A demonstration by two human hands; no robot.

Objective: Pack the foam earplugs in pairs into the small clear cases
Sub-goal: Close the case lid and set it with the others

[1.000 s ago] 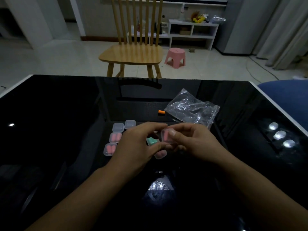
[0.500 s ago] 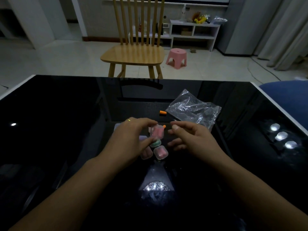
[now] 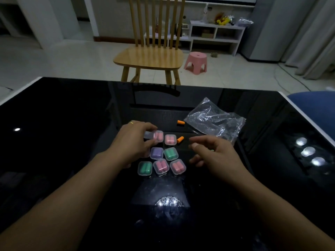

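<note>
Nearest me on the black glass table [image 3: 54, 142] I see a row of three shut clear cases: one with a green pair [image 3: 144, 168], one with a pink pair [image 3: 161, 166], one with a salmon pair [image 3: 177, 166]. Behind them sit a purple-filled case [image 3: 156, 153] and a second green-filled case [image 3: 170, 153]. Further back stands another pink-filled case [image 3: 170, 139], and just left of it my left hand [image 3: 134, 142] pinches a pink-filled case [image 3: 158, 136] between thumb and fingertips, low over the table. That makes seven filled cases; an empty-looking one [image 3: 149, 135] shows under my fingers. My right hand [image 3: 215, 154] hovers released, fingers loosely bent, holding nothing. Two loose orange earplugs lie beyond: one [image 3: 180, 139] just beside the far pink case, one [image 3: 181, 122] near the crumpled clear plastic bag [image 3: 215, 122].
</note>
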